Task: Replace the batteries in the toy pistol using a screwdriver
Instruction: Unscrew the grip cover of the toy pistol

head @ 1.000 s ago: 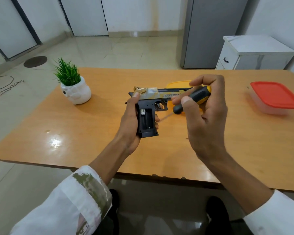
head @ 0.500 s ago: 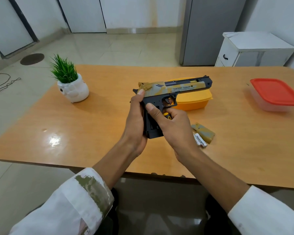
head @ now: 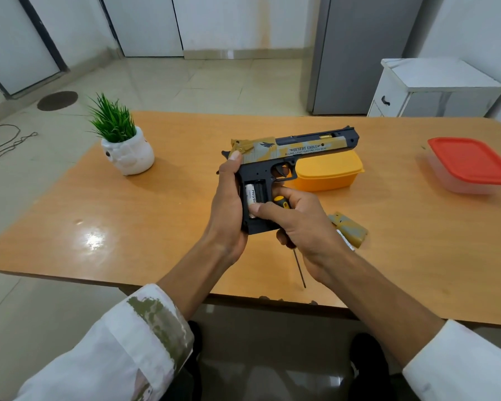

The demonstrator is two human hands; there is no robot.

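Now, from the head view, the toy pistol (head: 295, 147) sits level above the tabletop (head: 156, 227), its grip wrapped by the left hand (head: 226, 204). The right hand (head: 304, 224) curls round the screwdriver (head: 281, 201), and its thumb presses a battery (head: 251, 195) in the open grip. The pistol is probably light, stiff, smooth plastic. It is best held by the grip's back and sides, leaving the compartment free.

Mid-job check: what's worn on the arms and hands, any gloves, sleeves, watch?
Both hands are bare: no gloves, rings or watch show on the left hand or right hand. The left sleeve is white with blotchy olive-green marks by the cuff. The right sleeve is plain white. Both stop well short of the wrists, leaving the forearms uncovered.
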